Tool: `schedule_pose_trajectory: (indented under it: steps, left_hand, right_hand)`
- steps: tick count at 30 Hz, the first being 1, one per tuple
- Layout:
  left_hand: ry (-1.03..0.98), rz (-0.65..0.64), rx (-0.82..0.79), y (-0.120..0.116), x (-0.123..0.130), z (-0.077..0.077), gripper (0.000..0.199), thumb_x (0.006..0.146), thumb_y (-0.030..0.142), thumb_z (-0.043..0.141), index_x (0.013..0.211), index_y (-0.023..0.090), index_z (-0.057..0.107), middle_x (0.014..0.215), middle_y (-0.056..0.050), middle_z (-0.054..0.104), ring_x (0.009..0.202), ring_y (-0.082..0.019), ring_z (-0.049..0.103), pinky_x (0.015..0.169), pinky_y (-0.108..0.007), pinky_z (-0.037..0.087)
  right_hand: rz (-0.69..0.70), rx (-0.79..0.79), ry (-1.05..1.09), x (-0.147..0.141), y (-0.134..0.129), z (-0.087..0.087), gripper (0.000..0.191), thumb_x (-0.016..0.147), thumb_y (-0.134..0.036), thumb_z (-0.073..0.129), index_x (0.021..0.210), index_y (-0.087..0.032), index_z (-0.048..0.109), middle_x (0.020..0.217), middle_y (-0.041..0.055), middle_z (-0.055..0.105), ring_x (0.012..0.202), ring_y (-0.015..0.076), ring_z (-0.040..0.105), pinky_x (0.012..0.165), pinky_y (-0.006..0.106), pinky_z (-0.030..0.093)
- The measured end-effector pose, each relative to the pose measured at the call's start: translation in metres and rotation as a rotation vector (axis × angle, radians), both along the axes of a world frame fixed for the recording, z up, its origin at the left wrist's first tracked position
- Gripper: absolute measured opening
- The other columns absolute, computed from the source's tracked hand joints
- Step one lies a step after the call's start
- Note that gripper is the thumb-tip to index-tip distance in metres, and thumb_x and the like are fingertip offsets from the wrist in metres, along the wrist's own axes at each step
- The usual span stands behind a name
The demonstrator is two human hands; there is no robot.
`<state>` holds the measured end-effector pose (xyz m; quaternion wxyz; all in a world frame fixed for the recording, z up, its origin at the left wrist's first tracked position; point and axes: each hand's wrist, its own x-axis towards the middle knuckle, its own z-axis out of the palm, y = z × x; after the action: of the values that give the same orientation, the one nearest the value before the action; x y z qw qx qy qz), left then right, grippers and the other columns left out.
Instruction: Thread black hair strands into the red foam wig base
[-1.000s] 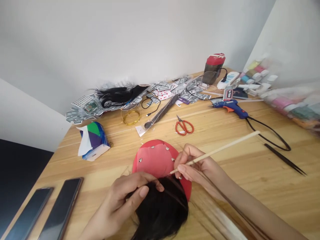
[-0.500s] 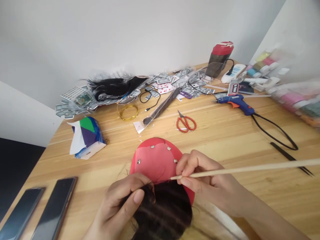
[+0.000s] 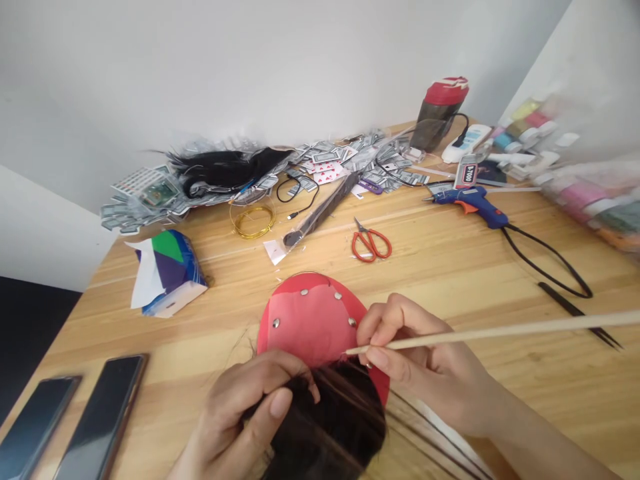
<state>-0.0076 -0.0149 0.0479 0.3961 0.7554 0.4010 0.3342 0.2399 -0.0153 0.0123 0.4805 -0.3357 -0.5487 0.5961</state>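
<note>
In front of me is a red rounded form with a paler pink panel and several silver studs. Dark hair covers its near part. My left hand pinches a lock of this hair between thumb and fingers, at the left of the form. Between thumb and fingertips, my right hand holds a long thin wooden stick. The stick's pointed tip rests at or just above the line where hair meets the pink panel. Some loose strands trail to the lower right.
Red-handled scissors, a blue glue gun and black tweezers lie beyond my hands. To the left are a tissue pack and two phones. Gold wire, black hair and scattered cards lie farther back.
The stick's tip has shifted slightly right along the hairline. More loose strands now fan out to the lower right. Both hands keep their holds.
</note>
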Motion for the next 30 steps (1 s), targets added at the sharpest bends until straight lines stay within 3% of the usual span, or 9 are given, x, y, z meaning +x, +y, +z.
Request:
schedule_pose_trajectory:
  steps: [5, 7, 10, 13, 21, 30]
  left_hand:
    - [-0.136, 0.074, -0.181, 0.000, 0.001, -0.006, 0.030, 0.101, 0.043, 0.058, 0.087, 0.027, 0.079, 0.082, -0.001, 0.077, 0.078, -0.014, 0.072, 0.072, -0.016, 0.054]
    - [-0.266, 0.148, -0.309, -0.001, 0.000, -0.010, 0.034, 0.097, 0.049, 0.064, 0.079, 0.024, 0.079, 0.077, -0.004, 0.076, 0.071, -0.014, 0.067, 0.065, -0.018, 0.053]
    - [-0.473, 0.261, -0.518, -0.001, -0.001, -0.016, 0.042, 0.088, 0.055, 0.072, 0.067, 0.019, 0.069, 0.069, -0.003, 0.071, 0.045, -0.006, 0.042, 0.040, -0.017, 0.031]
    - [-0.576, 0.299, -0.638, -0.001, -0.002, -0.019, 0.045, 0.085, 0.055, 0.076, 0.066, 0.016, 0.063, 0.067, 0.000, 0.067, 0.039, 0.000, 0.017, 0.038, -0.018, 0.007]
    - [-0.617, 0.316, -0.656, -0.002, 0.001, -0.019, 0.045, 0.082, 0.054, 0.080, 0.066, 0.017, 0.059, 0.066, 0.002, 0.066, 0.039, 0.000, 0.015, 0.040, -0.020, 0.001]
    - [-0.565, 0.330, -0.606, -0.002, -0.001, -0.019, 0.045, 0.082, 0.058, 0.079, 0.070, 0.018, 0.062, 0.072, 0.002, 0.068, 0.040, 0.000, 0.019, 0.041, -0.021, 0.006]
  right_hand:
    - [0.073, -0.127, 0.132, 0.001, 0.000, -0.001, 0.018, 0.100, -0.033, 0.067, 0.089, -0.023, 0.058, 0.085, -0.0010, 0.065, 0.077, 0.0127, 0.059, 0.068, 0.025, 0.042]
    - [0.084, -0.153, 0.140, 0.001, 0.000, -0.002, 0.019, 0.100, -0.037, 0.068, 0.090, -0.022, 0.060, 0.086, -0.0003, 0.067, 0.077, 0.0128, 0.060, 0.069, 0.026, 0.042]
    - [0.077, -0.172, 0.120, -0.001, -0.001, -0.002, 0.022, 0.099, -0.039, 0.069, 0.090, -0.021, 0.061, 0.085, 0.0007, 0.069, 0.076, 0.0132, 0.061, 0.068, 0.026, 0.042]
    - [0.018, -0.152, 0.082, -0.005, -0.003, 0.000, 0.024, 0.098, -0.041, 0.069, 0.088, -0.021, 0.061, 0.080, 0.0012, 0.069, 0.072, 0.0144, 0.059, 0.066, 0.026, 0.042]
    - [-0.124, -0.023, 0.017, -0.014, -0.010, -0.005, 0.019, 0.100, -0.037, 0.066, 0.088, -0.022, 0.064, 0.081, 0.0024, 0.070, 0.075, 0.0174, 0.064, 0.069, 0.030, 0.046]
    - [-0.073, 0.043, -0.057, -0.011, -0.009, 0.001, 0.015, 0.103, -0.033, 0.062, 0.092, -0.022, 0.063, 0.085, 0.0019, 0.067, 0.073, 0.0148, 0.060, 0.063, 0.027, 0.043]
